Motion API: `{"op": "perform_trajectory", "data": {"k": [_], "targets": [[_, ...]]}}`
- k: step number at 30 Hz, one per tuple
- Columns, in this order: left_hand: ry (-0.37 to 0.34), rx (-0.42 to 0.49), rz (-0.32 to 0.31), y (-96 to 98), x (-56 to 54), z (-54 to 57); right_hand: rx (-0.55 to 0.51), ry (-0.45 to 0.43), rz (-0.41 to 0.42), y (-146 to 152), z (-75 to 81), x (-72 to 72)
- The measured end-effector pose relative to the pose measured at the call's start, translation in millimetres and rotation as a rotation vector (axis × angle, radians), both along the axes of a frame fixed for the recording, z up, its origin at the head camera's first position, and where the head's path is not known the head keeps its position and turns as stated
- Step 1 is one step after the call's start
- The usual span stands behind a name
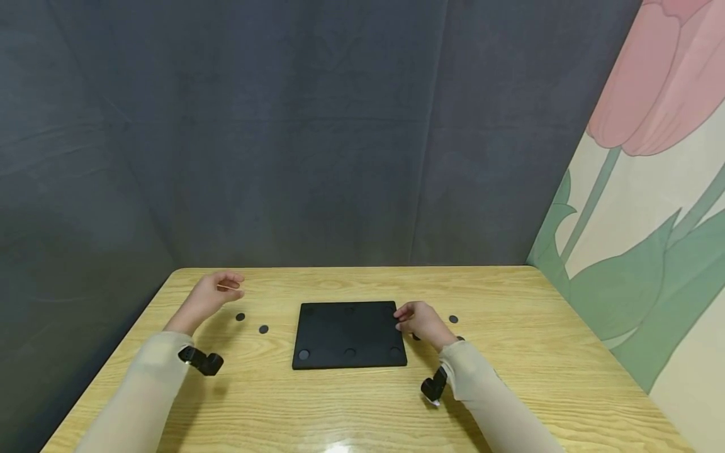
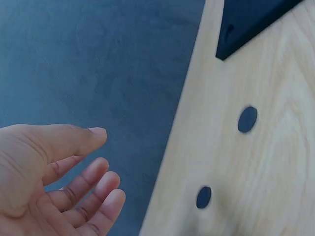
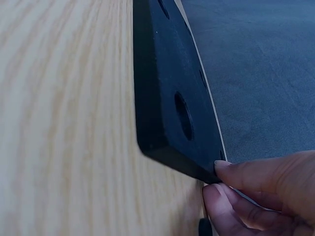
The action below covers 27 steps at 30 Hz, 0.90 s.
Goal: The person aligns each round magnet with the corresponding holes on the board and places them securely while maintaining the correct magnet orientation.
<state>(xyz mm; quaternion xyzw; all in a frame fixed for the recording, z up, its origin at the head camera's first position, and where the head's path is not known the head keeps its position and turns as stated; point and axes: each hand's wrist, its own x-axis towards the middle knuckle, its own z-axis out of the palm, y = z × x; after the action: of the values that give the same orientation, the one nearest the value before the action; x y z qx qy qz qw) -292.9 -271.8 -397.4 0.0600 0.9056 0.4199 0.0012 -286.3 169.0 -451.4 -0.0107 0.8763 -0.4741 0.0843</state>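
Note:
A flat black board (image 1: 350, 333) with round recesses lies on the wooden table. One recess near its front left corner holds a grey disc (image 1: 304, 355); the others look dark. At the board's right edge, toward the back corner, my right hand (image 1: 425, 322) pinches the edge between thumb and fingers. In the right wrist view the thumb (image 3: 236, 169) overlaps the board's corner. My left hand (image 1: 218, 292) hovers beyond two dark discs, a farther one (image 1: 240, 316) and a nearer one (image 1: 263, 329). Its fingers are loosely bent, with nothing between them in the left wrist view.
Right of the board lie several more dark discs, one (image 1: 454, 319) beyond the right wrist and another (image 1: 416, 337) partly under the hand. A dark curtain (image 1: 317, 138) hangs behind the table (image 1: 340, 409). A wall with painted tulips (image 1: 640, 251) stands at the right.

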Motion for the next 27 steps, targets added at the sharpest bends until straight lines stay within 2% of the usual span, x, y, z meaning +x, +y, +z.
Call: {"op": "perform_trajectory", "data": {"k": [7,13,20,27], "targets": [[-0.050,0.005,0.006,-11.4,-1.9,-17.1,0.004,-0.002,-0.006,-0.5,0.9,0.1],[-0.139,0.007,0.014,-16.3,-1.6,-30.1,0.021,0.004,-0.004,-0.4,-0.3,-0.7],[-0.175,0.019,-0.019,-19.3,-2.3,-39.0,0.028,-0.001,-0.007,-0.4,-1.3,-1.8],[-0.201,0.023,-0.008,-20.6,-3.6,-45.9,0.017,0.003,-0.010,-1.2,-0.8,-1.4]]}}
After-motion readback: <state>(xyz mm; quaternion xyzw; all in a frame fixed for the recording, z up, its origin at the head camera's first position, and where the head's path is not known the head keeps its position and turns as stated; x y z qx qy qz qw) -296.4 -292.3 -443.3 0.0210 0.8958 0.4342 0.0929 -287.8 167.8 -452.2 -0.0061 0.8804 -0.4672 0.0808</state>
